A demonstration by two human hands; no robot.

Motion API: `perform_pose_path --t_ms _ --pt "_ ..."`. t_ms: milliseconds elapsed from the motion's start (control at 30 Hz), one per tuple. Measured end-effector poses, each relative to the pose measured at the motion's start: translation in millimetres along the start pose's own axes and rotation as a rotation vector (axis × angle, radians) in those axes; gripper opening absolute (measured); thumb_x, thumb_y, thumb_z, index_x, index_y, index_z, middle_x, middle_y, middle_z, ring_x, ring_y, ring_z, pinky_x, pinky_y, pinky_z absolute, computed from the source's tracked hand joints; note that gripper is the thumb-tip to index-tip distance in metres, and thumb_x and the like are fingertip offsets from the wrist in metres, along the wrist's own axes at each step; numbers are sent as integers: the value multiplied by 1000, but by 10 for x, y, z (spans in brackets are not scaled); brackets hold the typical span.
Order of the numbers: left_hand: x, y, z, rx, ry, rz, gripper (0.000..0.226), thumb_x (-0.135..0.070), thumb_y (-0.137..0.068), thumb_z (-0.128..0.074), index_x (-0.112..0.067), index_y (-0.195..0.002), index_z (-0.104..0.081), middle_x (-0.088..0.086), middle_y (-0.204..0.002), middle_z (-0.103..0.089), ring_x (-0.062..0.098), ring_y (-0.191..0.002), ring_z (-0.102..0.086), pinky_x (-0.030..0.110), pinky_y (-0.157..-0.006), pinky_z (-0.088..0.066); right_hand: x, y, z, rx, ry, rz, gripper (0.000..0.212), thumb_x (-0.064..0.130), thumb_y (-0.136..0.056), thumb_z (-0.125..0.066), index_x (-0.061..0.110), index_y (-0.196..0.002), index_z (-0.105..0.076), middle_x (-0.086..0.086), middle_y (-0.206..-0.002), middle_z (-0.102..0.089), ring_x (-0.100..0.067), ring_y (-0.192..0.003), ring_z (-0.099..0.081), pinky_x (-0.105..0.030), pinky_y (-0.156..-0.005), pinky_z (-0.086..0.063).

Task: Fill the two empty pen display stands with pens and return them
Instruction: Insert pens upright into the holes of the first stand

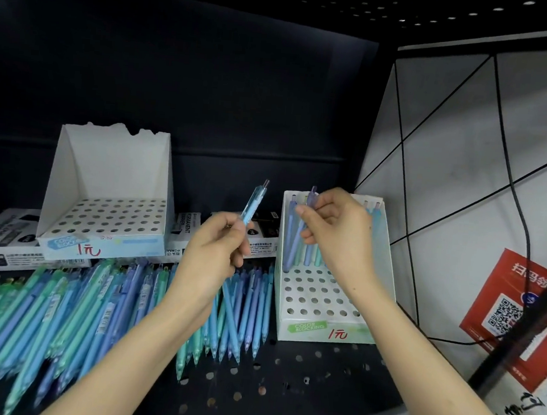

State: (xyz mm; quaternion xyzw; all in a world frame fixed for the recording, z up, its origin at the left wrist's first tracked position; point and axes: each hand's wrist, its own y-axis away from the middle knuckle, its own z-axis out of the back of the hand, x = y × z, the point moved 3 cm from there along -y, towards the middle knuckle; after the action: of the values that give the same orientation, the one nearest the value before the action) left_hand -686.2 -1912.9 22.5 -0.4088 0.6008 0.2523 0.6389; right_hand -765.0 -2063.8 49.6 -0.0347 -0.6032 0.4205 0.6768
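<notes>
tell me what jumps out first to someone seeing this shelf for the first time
The two hands mid-frame catch the eye. The left hand holds a light blue pen upright, and the right hand pinches a purple pen over the right stand, which has pens only along its back. Next comes the heap of loose pens spread across the shelf at lower left, with the left stand behind it, all holes empty.

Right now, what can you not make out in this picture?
Head view:
- Back row of the right stand: the right hand, holding a purple pen, hides part; no count.
- Loose pens: blurred, cut by the left edge.
- Lower end of the blue pen in the left hand: fingers cover it.
- Flat boxes: print too small.
</notes>
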Motion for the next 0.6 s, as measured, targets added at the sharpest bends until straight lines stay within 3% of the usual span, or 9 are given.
perform_pose_path --t_ms 100,233,333,400,467,533,600 --pt "20 -13 11 -5 8 -4 16 -15 -96 -47 -11 -94 -62 -8 -61 -53 8 -57 -45 19 -49 -31 -69 9 -51 104 55 -38 19 22 -79 -73 14 -69 -59 -5 -61 -65 -11 -49 -61 -40 -58 -56" --pt "15 -10 6 4 19 -14 14 -14 -94 -51 -13 -92 -65 -6 -65 -56 9 -62 -48 21 -53 -34 -100 15 -53 207 109 -74 21 26 -76 -74 15 -64 -63 1 -57 -63 -7 -43 -56 -24 -51 -50" --pt "8 -7 -1 27 20 -36 13 -14 -93 -52 -17 -90 -65 -7 -66 -57 8 -64 -49 20 -54 -36 -112 24 -31 257 158 -77 16 34 -76 -73 20 -70 -66 6 -62 -64 -8 -51 -58 -25 -58 -52" --pt "3 0 -13 52 16 -61 13 -15 -92 -54 -19 -90 -66 -9 -67 -57 5 -64 -50 18 -55 -37 -66 69 37 162 271 -28 22 45 -78 -68 23 -81 -70 8 -71 -66 -6 -64 -61 -26 -66 -53" --pt "-10 20 -39 87 -1 -112 12 -15 -90 -57 -23 -89 -67 -9 -70 -59 1 -64 -51 14 -56 -40 80 153 146 58 185 16 27 47 -81 -62 21 -80 -70 6 -69 -67 -4 -62 -60 -22 -62 -50" --pt "-30 51 -85 128 -70 -201 16 -14 -87 -61 -29 -89 -67 -9 -76 -62 1 -69 -55 13 -63 -44 216 248 200 90 -32 -17 28 45 -81 -62 18 -74 -70 1 -62 -67 -2 -52 -56 -16 -52 -43" --pt "-36 87 -139 159 -215 -313 22 -15 -85 -65 -36 -90 -66 -10 -83 -65 6 -79 -58 21 -72 -48 278 330 197 145 -107 -59 27 39 -81 -65 14 -74 -69 -2 -60 -67 -4 -48 -56 -14 -48 -41"
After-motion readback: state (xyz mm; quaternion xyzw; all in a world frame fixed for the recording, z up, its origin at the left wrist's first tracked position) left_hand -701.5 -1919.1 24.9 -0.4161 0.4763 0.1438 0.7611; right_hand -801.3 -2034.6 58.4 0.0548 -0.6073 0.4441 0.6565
